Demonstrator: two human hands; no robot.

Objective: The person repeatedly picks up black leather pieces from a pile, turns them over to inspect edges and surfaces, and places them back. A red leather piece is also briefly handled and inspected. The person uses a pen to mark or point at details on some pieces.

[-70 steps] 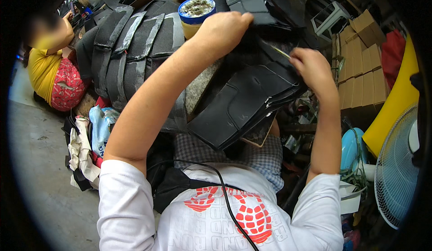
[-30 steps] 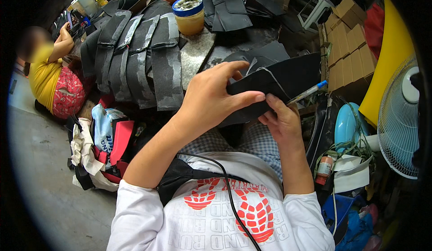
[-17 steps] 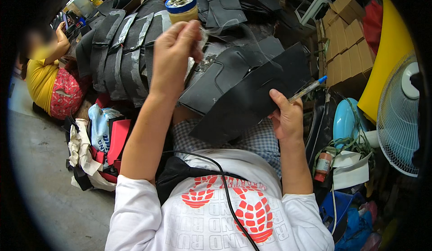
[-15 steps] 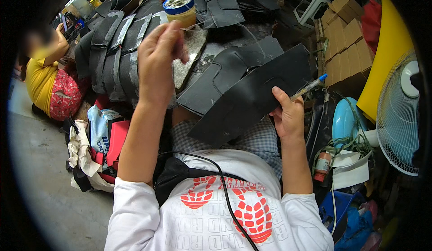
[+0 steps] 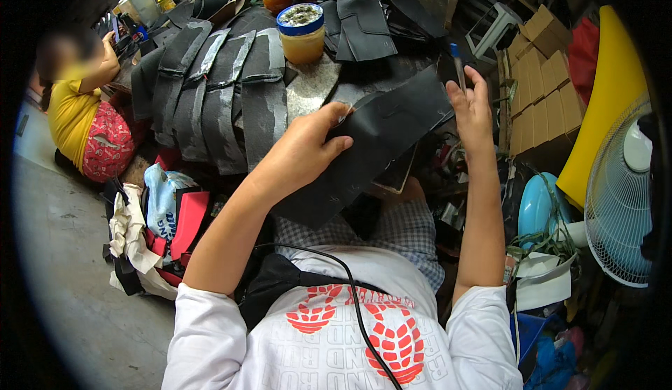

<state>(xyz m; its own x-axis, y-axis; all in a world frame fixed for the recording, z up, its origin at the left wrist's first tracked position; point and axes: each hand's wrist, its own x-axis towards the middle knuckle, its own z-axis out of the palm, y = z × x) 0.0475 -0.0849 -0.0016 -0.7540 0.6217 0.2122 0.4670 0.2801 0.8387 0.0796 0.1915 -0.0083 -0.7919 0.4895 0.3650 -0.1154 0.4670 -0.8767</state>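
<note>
A black leather-like sheet (image 5: 399, 121) slants over my lap, its far right corner raised. My left hand (image 5: 311, 142) is at the sheet's left edge, thumb and forefinger bent on it; its other fingers are hidden. At the sheet's right end, my right hand (image 5: 474, 114) is upright with fingers fairly straight. A slim blue-capped pen (image 5: 456, 62) sticks up between its thumb and fingers. Whether this hand also touches the sheet's edge is unclear.
A blue-rimmed jar (image 5: 302, 44) stands on the bench near overlapping black strips (image 5: 227, 96) and stacked black panels (image 5: 364, 30). A fan (image 5: 619, 187) and brown cartons (image 5: 542, 96) are at right. A co-worker in a yellow top (image 5: 73, 117) sits at far left.
My left hand has come down from its raised position onto the sheet. My right hand has moved up and away from the sheet's near edge, its fingers straightening, with the pen now more upright.
</note>
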